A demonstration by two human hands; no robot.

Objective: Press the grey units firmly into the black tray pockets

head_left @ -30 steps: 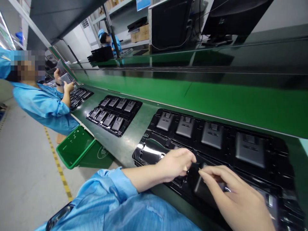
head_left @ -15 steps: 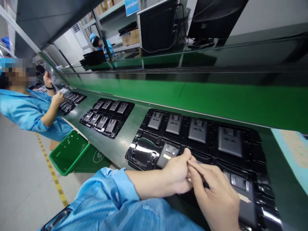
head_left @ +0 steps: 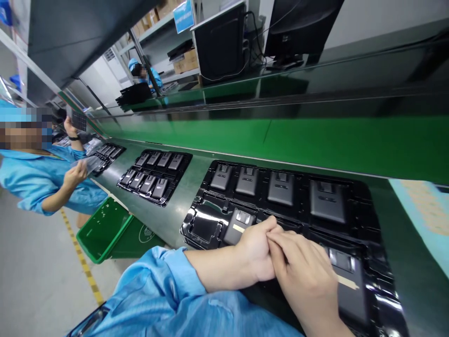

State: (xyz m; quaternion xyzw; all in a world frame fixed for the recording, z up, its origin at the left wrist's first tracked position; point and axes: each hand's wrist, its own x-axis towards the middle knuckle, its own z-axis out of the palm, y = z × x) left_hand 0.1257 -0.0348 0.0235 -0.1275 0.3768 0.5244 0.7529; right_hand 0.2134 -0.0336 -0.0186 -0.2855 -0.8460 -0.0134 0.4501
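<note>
Green table (head_left: 175, 208) carries the black trays. Green bin (head_left: 135, 243) at 9 o'clock from the hands, round white emblem (head_left: 146, 232) on its side, too small to read. Near tray (head_left: 203, 227) lies under both hands; second tray (head_left: 175, 180) at 10 o'clock, eight gray cases in it. Blue sign (head_left: 183, 16) up at 11 o'clock, white writing, not legible.

Left hand (head_left: 257, 245) curled, forearm in from 8 o'clock. Right hand (head_left: 305, 267) in from 5 o'clock, fingers bent over the left fingertips. Hands touching; fingertips hidden, can't tell if either grips anything.

Near tray, far row: four gray cases (head_left: 280, 196), 10 to 2 o'clock, dark marks unreadable. Front row: left case (head_left: 240, 221) just beside left hand, 10 o'clock; right case (head_left: 354, 299) at 4 o'clock, partly behind right hand. Pale strip (head_left: 238, 228) across each of these two.
</note>
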